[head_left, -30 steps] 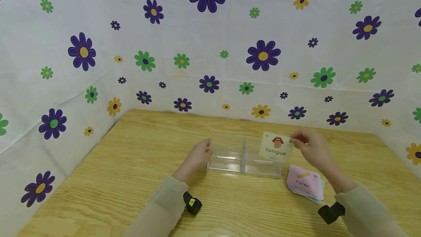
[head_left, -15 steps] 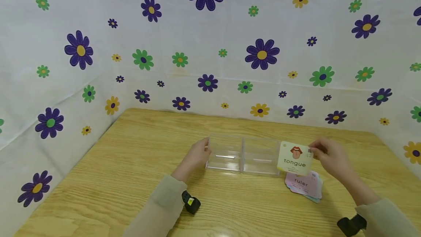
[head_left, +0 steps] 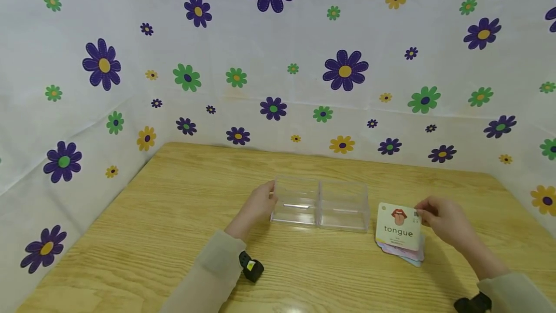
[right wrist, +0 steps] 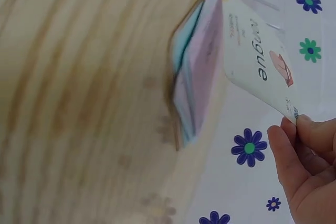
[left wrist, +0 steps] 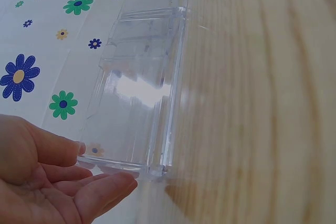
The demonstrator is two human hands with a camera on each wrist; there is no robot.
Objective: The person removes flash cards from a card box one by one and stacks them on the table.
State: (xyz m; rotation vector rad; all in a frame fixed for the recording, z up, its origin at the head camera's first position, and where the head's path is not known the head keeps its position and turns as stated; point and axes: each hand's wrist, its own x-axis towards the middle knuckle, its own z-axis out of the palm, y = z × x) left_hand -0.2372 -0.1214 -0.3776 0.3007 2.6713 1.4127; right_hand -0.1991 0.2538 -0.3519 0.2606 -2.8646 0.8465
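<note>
My right hand (head_left: pixel 445 219) pinches a pale yellow flash card (head_left: pixel 396 221) at its upper right corner, printed "tongue" with a mouth picture. This card stands tilted over a small stack of flash cards (right wrist: pixel 202 72), pink on top and light blue beneath, mostly covered in the head view. With my left hand (head_left: pixel 258 202) I hold the left end of a clear plastic box (head_left: pixel 343 228). In the left wrist view the thumb (left wrist: pixel 55 148) lies at the box's end wall, and the other fingers reach along its outside. The box has two side-by-side compartments.
The wooden table (head_left: pixel 173 235) reaches back to a white cloth (head_left: pixel 299 23) printed with purple, green and yellow flowers. Cloth also hangs along the left side. A black wrist camera (head_left: pixel 252 268) sits on my left wrist.
My right hand has moved the tongue card right and down, from in front of the box's right compartment to over the card stack. My left hand stays at the box.
</note>
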